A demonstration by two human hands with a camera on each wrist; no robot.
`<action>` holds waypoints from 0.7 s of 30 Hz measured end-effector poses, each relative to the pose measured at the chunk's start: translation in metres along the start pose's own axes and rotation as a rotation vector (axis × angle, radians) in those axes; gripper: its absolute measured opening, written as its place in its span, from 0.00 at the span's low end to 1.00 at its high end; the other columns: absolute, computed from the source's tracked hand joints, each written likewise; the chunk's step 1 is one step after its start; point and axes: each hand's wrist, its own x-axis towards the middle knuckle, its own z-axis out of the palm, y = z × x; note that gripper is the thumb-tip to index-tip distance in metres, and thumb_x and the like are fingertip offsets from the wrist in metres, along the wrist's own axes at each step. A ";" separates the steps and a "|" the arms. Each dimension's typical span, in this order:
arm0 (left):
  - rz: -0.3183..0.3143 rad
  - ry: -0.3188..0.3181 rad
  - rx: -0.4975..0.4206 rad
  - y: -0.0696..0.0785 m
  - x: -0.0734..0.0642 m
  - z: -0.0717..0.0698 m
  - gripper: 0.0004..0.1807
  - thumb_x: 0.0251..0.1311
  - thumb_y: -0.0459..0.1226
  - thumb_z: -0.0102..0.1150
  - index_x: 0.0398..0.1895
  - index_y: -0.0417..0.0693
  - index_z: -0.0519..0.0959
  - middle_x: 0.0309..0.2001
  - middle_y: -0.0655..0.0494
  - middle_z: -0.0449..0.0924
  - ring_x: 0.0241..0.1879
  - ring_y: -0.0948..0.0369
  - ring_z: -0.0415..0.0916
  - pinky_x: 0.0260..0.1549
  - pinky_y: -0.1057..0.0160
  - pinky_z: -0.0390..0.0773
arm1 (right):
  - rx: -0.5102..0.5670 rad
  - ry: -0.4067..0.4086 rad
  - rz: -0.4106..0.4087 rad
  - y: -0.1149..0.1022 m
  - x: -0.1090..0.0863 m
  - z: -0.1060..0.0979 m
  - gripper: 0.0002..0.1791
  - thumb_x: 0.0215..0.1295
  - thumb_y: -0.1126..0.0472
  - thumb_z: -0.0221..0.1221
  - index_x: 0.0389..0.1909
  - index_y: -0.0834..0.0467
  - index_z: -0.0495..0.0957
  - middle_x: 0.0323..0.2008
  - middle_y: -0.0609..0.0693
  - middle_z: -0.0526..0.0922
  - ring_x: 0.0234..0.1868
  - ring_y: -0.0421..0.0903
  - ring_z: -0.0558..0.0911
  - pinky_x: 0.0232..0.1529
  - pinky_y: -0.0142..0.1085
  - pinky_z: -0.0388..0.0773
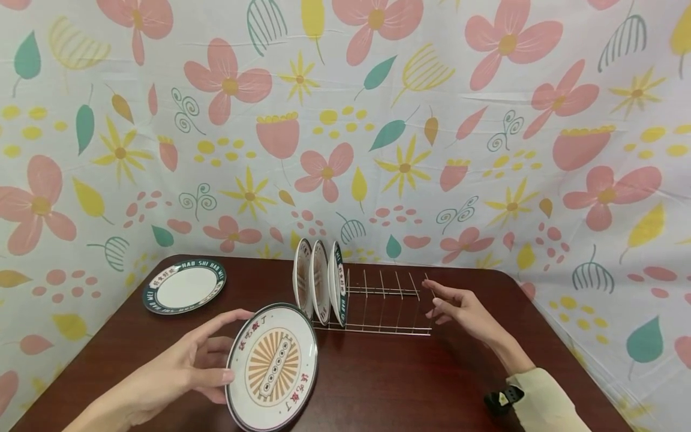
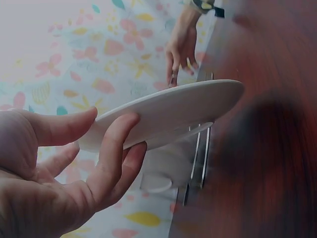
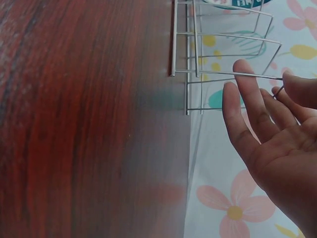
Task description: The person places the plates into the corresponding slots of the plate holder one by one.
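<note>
My left hand (image 1: 183,363) grips a round white plate (image 1: 273,367) by its left rim, thumb on the face and fingers behind. An orange sunburst and red characters decorate the plate, which is tilted up in front of the rack. Seen from the left wrist, the plate's pale underside (image 2: 173,111) rests against the fingers. A metal wire dish rack (image 1: 378,329) stands on the table, with three upright plates (image 1: 320,282) at its left end. My right hand (image 1: 466,312) is at the rack's right end, pinching the end wire (image 3: 257,76) between thumb and fingers.
Another plate (image 1: 186,287) with a dark green lettered rim lies flat at the table's back left. Behind the dark red wooden table (image 1: 410,384) hangs a flowered cloth (image 1: 345,132). A black watch-like band (image 1: 503,398) is at the right sleeve.
</note>
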 end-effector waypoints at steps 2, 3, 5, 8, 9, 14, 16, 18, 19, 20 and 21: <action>0.001 0.000 -0.003 0.002 0.002 0.007 0.45 0.70 0.25 0.60 0.84 0.59 0.52 0.58 0.31 0.75 0.52 0.39 0.82 0.39 0.38 0.87 | -0.004 0.002 0.005 0.000 0.000 0.000 0.28 0.82 0.67 0.53 0.78 0.69 0.63 0.74 0.74 0.62 0.45 0.61 0.88 0.42 0.49 0.88; 0.001 0.000 -0.001 0.004 0.004 0.010 0.45 0.70 0.26 0.60 0.83 0.59 0.52 0.58 0.31 0.74 0.52 0.39 0.82 0.39 0.38 0.87 | -0.006 0.003 0.005 0.000 0.001 0.000 0.28 0.82 0.66 0.53 0.78 0.69 0.63 0.74 0.74 0.62 0.45 0.61 0.88 0.42 0.49 0.88; 0.007 0.000 -0.005 0.006 0.007 0.018 0.45 0.70 0.26 0.61 0.83 0.59 0.51 0.58 0.31 0.74 0.52 0.39 0.81 0.40 0.38 0.87 | -0.008 0.004 0.010 0.000 0.001 0.000 0.28 0.82 0.66 0.53 0.78 0.68 0.63 0.74 0.74 0.62 0.45 0.62 0.88 0.42 0.49 0.88; 0.008 0.004 -0.012 0.008 0.015 0.031 0.45 0.70 0.27 0.62 0.83 0.60 0.50 0.59 0.30 0.72 0.52 0.39 0.80 0.41 0.40 0.87 | -0.008 0.013 0.008 0.000 0.000 0.000 0.28 0.82 0.65 0.54 0.78 0.68 0.64 0.74 0.73 0.63 0.45 0.63 0.87 0.42 0.50 0.88; 0.009 0.006 -0.019 0.009 0.019 0.035 0.46 0.70 0.27 0.62 0.83 0.60 0.51 0.59 0.30 0.72 0.52 0.39 0.80 0.41 0.40 0.87 | -0.009 0.013 0.007 0.000 0.000 0.000 0.28 0.82 0.65 0.53 0.78 0.68 0.63 0.74 0.72 0.64 0.45 0.63 0.88 0.42 0.50 0.88; 0.044 0.023 -0.049 0.008 0.037 0.055 0.45 0.69 0.25 0.63 0.81 0.59 0.51 0.58 0.30 0.71 0.50 0.39 0.81 0.41 0.43 0.88 | -0.001 0.020 0.001 -0.001 -0.001 0.002 0.28 0.82 0.65 0.54 0.78 0.68 0.64 0.74 0.69 0.66 0.45 0.62 0.88 0.42 0.51 0.88; 0.067 0.033 -0.055 0.007 0.044 0.061 0.45 0.68 0.25 0.63 0.81 0.58 0.52 0.57 0.29 0.72 0.50 0.40 0.81 0.40 0.44 0.88 | 0.006 0.019 0.001 -0.002 -0.002 0.002 0.28 0.82 0.65 0.54 0.77 0.68 0.64 0.74 0.70 0.65 0.45 0.61 0.88 0.42 0.51 0.88; 0.085 0.047 -0.048 0.007 0.052 0.067 0.45 0.67 0.25 0.64 0.81 0.58 0.53 0.57 0.29 0.72 0.50 0.40 0.81 0.40 0.44 0.88 | 0.009 0.021 0.001 -0.003 -0.002 0.002 0.28 0.82 0.66 0.54 0.77 0.69 0.64 0.74 0.72 0.64 0.45 0.61 0.88 0.42 0.51 0.88; 0.088 0.057 -0.042 0.007 0.055 0.070 0.46 0.67 0.25 0.64 0.81 0.59 0.53 0.57 0.29 0.71 0.50 0.40 0.81 0.40 0.45 0.88 | 0.008 0.020 0.000 -0.003 -0.002 0.002 0.28 0.82 0.66 0.54 0.77 0.69 0.64 0.74 0.73 0.64 0.44 0.61 0.88 0.42 0.52 0.88; 0.091 0.069 -0.033 0.007 0.058 0.072 0.46 0.67 0.25 0.65 0.81 0.59 0.54 0.58 0.29 0.71 0.51 0.40 0.80 0.39 0.45 0.89 | 0.008 0.022 0.002 -0.003 -0.002 0.002 0.28 0.82 0.66 0.54 0.77 0.69 0.64 0.74 0.74 0.63 0.45 0.61 0.88 0.42 0.51 0.88; 0.096 0.080 -0.024 0.008 0.062 0.075 0.46 0.66 0.25 0.65 0.81 0.59 0.55 0.58 0.29 0.71 0.52 0.40 0.79 0.39 0.46 0.89 | 0.005 0.019 0.002 -0.003 -0.001 0.001 0.28 0.82 0.66 0.54 0.77 0.69 0.63 0.74 0.74 0.63 0.45 0.62 0.88 0.42 0.51 0.88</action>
